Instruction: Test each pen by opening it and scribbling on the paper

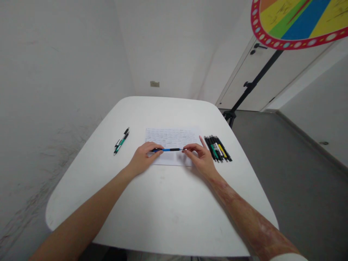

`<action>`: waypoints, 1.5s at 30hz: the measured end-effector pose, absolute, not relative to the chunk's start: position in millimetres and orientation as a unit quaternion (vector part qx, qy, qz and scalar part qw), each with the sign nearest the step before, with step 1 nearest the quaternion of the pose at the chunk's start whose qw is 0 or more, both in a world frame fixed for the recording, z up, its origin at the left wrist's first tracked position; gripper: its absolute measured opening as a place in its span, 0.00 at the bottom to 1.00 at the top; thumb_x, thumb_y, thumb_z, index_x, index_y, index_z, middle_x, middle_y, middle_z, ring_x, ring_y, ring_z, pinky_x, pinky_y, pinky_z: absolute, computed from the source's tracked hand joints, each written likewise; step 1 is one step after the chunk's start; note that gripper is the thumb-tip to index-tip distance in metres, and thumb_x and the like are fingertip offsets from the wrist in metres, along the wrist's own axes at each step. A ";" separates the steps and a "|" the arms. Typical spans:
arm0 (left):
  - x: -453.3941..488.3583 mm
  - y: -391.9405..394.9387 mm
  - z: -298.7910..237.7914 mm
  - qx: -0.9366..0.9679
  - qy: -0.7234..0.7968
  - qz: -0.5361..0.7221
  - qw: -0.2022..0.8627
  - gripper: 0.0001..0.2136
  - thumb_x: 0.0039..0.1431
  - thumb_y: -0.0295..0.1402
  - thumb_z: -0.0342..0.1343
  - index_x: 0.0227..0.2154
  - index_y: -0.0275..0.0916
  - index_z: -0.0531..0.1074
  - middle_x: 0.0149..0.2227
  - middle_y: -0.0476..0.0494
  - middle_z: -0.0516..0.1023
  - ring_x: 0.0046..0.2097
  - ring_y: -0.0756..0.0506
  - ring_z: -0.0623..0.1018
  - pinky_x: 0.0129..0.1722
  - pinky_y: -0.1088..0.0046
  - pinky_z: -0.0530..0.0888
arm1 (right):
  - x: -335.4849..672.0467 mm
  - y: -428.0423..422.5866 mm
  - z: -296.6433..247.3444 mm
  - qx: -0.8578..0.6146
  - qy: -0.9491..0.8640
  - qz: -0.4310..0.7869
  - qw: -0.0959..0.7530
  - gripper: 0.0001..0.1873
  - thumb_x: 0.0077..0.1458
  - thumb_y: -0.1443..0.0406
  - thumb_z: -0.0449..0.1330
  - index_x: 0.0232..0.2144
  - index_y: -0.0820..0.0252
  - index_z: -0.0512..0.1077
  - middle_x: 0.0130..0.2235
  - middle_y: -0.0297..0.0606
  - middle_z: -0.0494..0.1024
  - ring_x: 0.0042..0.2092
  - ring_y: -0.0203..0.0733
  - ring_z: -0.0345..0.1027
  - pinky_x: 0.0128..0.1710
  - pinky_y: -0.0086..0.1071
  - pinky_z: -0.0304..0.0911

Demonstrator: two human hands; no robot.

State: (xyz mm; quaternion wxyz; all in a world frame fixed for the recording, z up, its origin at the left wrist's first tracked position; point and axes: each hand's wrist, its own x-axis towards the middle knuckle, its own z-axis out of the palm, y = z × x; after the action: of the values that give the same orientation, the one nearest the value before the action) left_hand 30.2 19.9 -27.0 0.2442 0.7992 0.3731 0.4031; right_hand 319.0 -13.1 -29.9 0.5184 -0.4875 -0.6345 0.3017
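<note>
Your left hand (143,157) curls its fingers around one end of the blue-and-black pen (166,149), while your right hand (196,156) pinches the tip end between thumb and fingertip, one finger splayed upward. The pen lies level over the handwritten sheet (172,138). (That pinch looks slight.) If it slips, the pen could roll toward the pen bundle (217,148).
</note>
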 end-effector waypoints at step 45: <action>36.2 13.4 -23.4 0.858 0.307 0.395 0.118 0.07 0.76 0.39 0.62 0.48 0.45 0.84 0.44 0.44 0.89 0.45 0.42 0.85 0.50 0.61 0.79 | 314.2 -23.7 -24.9 -0.469 -0.742 0.243 0.413 0.16 0.75 0.58 0.52 0.32 0.52 0.66 0.31 0.34 0.72 0.34 0.45 0.65 0.37 0.39 0.59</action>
State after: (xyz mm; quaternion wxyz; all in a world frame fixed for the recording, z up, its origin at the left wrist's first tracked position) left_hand 36.2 13.4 -23.4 0.1182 0.8579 0.3071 0.3947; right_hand 314.2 -23.7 -24.9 0.4128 -0.4695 -0.7418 0.2429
